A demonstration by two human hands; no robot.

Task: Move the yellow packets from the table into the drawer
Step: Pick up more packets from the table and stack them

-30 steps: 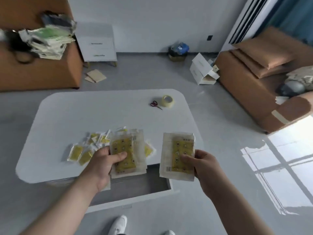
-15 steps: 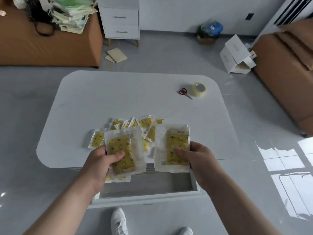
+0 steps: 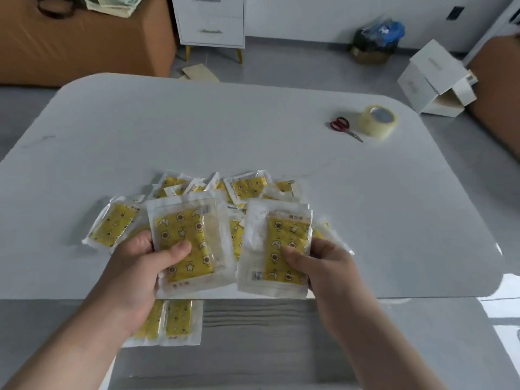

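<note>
Both hands (image 3: pixel 135 266) (image 3: pixel 323 266) pinch yellow packets (image 3: pixel 183 243), fingers beneath hidden; drawer (image 3: pixel 253 333) partly covered.

Two bare hands, left hand (image 3: pixel 135 273) and right hand (image 3: pixel 327 273), each on a bare forearm running in from the lower corners. No sleeves, cuffs, gloves, rings, watch or wristband anywhere in view. Short, plain thumbnails. Knuckle creases on the thumbs. Upper arms cut off by the frame edge. Slightly blurred throughout.
</note>
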